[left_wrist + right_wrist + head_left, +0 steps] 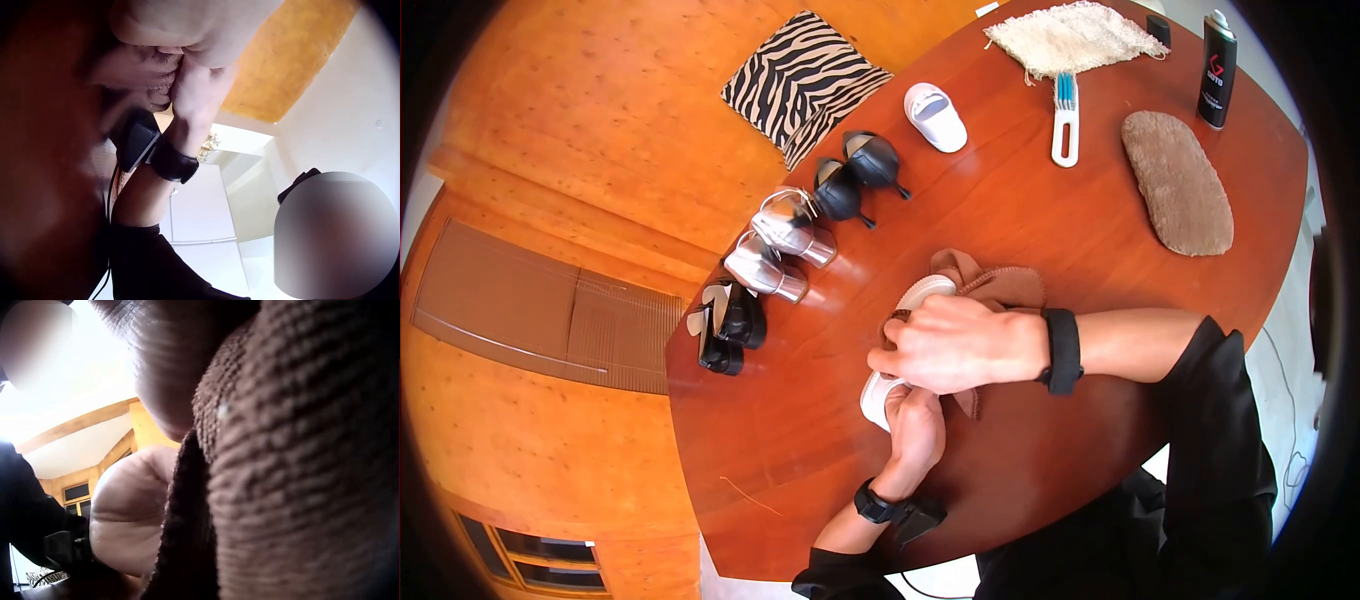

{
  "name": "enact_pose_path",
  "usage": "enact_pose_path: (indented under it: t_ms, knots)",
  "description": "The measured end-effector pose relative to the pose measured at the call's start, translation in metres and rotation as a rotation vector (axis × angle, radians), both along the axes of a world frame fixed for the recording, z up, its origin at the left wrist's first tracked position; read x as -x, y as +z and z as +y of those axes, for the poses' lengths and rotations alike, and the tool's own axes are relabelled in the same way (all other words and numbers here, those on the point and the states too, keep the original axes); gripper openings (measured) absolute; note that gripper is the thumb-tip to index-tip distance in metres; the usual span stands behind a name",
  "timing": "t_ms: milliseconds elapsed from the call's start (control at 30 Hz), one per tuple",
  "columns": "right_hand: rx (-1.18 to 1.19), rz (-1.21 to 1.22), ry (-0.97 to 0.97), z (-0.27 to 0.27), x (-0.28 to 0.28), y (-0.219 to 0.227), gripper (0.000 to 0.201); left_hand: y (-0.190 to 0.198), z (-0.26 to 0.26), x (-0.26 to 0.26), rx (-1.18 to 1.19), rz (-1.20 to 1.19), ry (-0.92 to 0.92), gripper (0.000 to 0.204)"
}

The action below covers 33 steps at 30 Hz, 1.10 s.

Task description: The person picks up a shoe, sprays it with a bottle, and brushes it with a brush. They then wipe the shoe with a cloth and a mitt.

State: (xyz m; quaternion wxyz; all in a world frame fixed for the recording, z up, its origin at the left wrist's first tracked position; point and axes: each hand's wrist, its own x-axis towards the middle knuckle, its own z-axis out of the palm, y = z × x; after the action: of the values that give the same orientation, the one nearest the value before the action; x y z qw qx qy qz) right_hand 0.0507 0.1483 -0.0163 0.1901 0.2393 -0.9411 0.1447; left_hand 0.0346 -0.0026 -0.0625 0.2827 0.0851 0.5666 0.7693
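Note:
In the head view a white slide sandal point(876, 402) lies under both hands, its far end showing past the right hand. My left hand point(917, 432) grips its near end from below. Over the sandal, my right hand point(960, 345) holds a brown cloth point(1010, 288) bunched beneath its curled fingers, and loose folds spread out on the table behind. The hands overlap, so the sandal's middle is hidden. In the right wrist view the ribbed cloth point(294, 456) fills the right side close up. The left wrist view is dark and blurred around the hands.
On the wooden table point(800, 450), a row along the far edge holds black shoes point(735, 325), silver heels point(785, 235), black heels point(860, 175) and another white slide point(937, 118). Farther right are a white-handled brush point(1065, 130), cream cloth point(1080, 35), brown fluffy pad point(1178, 185) and spray can point(1217, 75).

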Motion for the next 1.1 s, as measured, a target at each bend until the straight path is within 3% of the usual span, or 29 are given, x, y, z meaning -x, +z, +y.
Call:
enact_pose_path:
  t_ms: [133,233,300,333,500,667,800,867,933,1000,1100]
  knots:
    - [0.112,0.036,-0.012,0.013,0.009,-0.004,0.018,0.013,-0.002,0.015,-0.023,-0.023,-0.078,0.032]
    - [0.011,-0.068,-0.213,0.028,0.013,0.000,0.020,0.032,0.005,0.022,-0.102,-0.105,-0.101,0.042]
    - [-0.008,-0.028,-0.333,0.038,0.022,-0.008,0.020,0.038,0.006,0.026,-0.120,-0.179,-0.099,0.062]
    - [-0.002,-0.025,-0.373,0.043,0.025,-0.010,0.021,0.041,0.006,0.029,-0.120,-0.179,-0.098,0.062]
    - [-0.025,0.001,-0.384,0.043,0.027,-0.014,0.020,0.044,0.004,0.036,-0.224,-0.292,-0.196,0.074]
    - [0.130,-0.076,-0.121,0.004,0.012,-0.018,0.020,0.041,0.004,0.035,-0.195,-0.261,-0.197,0.073]
    - [0.217,-0.045,-0.077,0.010,0.014,-0.019,0.022,0.040,0.003,0.036,-0.174,-0.235,-0.205,0.068]
    - [0.182,-0.026,-0.107,0.017,0.016,-0.013,0.022,0.043,0.001,0.038,-0.113,-0.212,-0.210,0.065]
    - [0.049,-0.190,-0.262,0.027,0.017,-0.008,0.023,0.048,-0.002,0.039,-0.049,-0.191,-0.215,0.063]
    - [0.044,-0.176,-0.322,0.035,0.021,-0.013,0.021,0.052,-0.008,0.039,0.127,-0.064,-0.260,0.058]
    - [0.030,-0.141,-0.410,0.045,0.026,-0.017,0.018,0.061,-0.013,0.041,0.209,0.062,-0.353,0.053]
